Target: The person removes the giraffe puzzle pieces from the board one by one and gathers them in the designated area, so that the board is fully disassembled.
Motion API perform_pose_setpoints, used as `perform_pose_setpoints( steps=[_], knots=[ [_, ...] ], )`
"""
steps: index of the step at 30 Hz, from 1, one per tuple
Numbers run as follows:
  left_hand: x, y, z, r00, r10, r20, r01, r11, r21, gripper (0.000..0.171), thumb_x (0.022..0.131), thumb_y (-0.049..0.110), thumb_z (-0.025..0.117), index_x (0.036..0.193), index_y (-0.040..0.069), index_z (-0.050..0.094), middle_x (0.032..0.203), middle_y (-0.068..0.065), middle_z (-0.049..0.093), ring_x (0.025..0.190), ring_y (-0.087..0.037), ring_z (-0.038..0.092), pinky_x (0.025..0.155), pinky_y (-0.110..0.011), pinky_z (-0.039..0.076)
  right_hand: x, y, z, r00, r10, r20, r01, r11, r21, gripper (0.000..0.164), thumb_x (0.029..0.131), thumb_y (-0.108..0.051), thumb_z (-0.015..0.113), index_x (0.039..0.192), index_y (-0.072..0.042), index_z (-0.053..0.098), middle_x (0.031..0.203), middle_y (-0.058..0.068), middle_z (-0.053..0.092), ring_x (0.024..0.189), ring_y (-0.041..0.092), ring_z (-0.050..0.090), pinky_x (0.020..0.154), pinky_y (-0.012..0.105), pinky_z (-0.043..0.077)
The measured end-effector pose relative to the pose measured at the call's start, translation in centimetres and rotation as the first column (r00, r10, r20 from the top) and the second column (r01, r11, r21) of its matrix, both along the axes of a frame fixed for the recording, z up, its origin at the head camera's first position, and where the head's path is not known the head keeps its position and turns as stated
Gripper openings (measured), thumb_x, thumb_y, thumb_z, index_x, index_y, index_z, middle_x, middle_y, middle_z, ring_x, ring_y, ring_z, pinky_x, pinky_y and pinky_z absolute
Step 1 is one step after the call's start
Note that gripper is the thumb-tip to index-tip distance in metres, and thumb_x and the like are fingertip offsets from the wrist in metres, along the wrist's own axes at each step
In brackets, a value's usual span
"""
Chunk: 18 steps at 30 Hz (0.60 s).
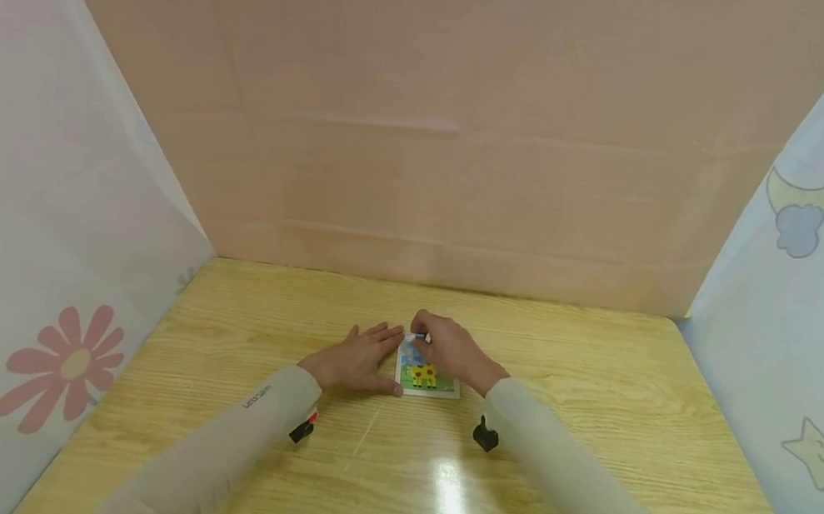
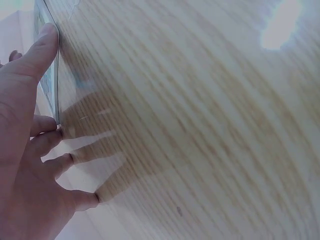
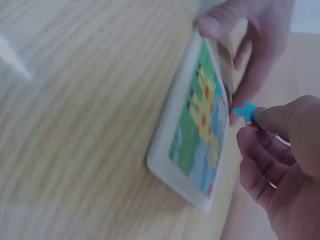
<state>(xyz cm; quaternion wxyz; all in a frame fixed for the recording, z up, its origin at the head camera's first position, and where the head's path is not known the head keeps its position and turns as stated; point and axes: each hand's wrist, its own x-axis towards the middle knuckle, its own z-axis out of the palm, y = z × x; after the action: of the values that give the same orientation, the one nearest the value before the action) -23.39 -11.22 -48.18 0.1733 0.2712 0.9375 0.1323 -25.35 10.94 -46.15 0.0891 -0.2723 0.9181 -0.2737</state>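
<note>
A small jigsaw puzzle with a white frame [image 1: 431, 394] lies flat on the table and shows a yellow spotted giraffe [image 1: 423, 375] on green and blue. My left hand [image 1: 359, 364] rests at its left side, fingers spread on the tabletop. In the left wrist view the thumb [image 2: 44, 47] touches the frame's edge. Over the puzzle's far part, my right hand [image 1: 453, 351] pinches a small blue puzzle piece [image 3: 246, 111] between thumb and fingers. The right wrist view shows this piece raised above the picture, with some red on it. My right hand hides part of the picture in the head view.
The wood-grain table [image 1: 588, 443] reaches back to a plain tan panel [image 1: 459, 170]. Patterned walls stand at left [image 1: 70, 213] and right [image 1: 811, 332]. A bright light reflection lies on the table near the front.
</note>
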Motion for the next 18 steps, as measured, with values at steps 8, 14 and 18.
perform_pose_setpoints(
  steps=[8,14,18],
  knots=[
    [-0.1,-0.1,-0.2,1.0,-0.007,-0.007,0.006,1.0,-0.025,0.104,0.094,0.073,0.066,0.171,0.015,0.027,0.181,-0.001,0.019,0.17,-0.03,0.014,0.13,-0.072,0.018,-1.1,3.6,0.4,0.999,-0.051,0.014,0.051,0.998,-0.021,0.011,0.105,-0.013,0.068,0.115,-0.01,0.064,0.106,0.005,0.072,0.086,0.014,0.063,0.08,0.033,0.055],
    [0.0,-0.1,-0.3,1.0,0.005,-0.01,-0.006,1.0,-0.029,0.105,0.093,0.074,0.065,0.171,0.016,0.026,0.181,0.001,0.018,0.17,-0.03,0.014,0.131,-0.071,0.017,-1.2,6.0,0.7,0.997,-0.067,0.034,0.068,0.998,-0.016,0.01,0.106,-0.012,0.067,0.114,-0.008,0.064,0.106,0.008,0.072,0.083,0.015,0.06,0.074,0.031,0.051],
    [0.1,-0.1,-0.4,1.0,0.003,-0.015,-0.004,0.999,-0.034,0.105,0.093,0.075,0.065,0.172,0.017,0.025,0.181,0.001,0.018,0.17,-0.029,0.014,0.132,-0.07,0.016,-1.2,7.3,0.7,0.997,-0.073,0.031,0.073,0.997,-0.013,0.01,0.105,-0.011,0.066,0.114,-0.006,0.063,0.105,0.009,0.072,0.082,0.016,0.06,0.073,0.031,0.051]
  ],
)
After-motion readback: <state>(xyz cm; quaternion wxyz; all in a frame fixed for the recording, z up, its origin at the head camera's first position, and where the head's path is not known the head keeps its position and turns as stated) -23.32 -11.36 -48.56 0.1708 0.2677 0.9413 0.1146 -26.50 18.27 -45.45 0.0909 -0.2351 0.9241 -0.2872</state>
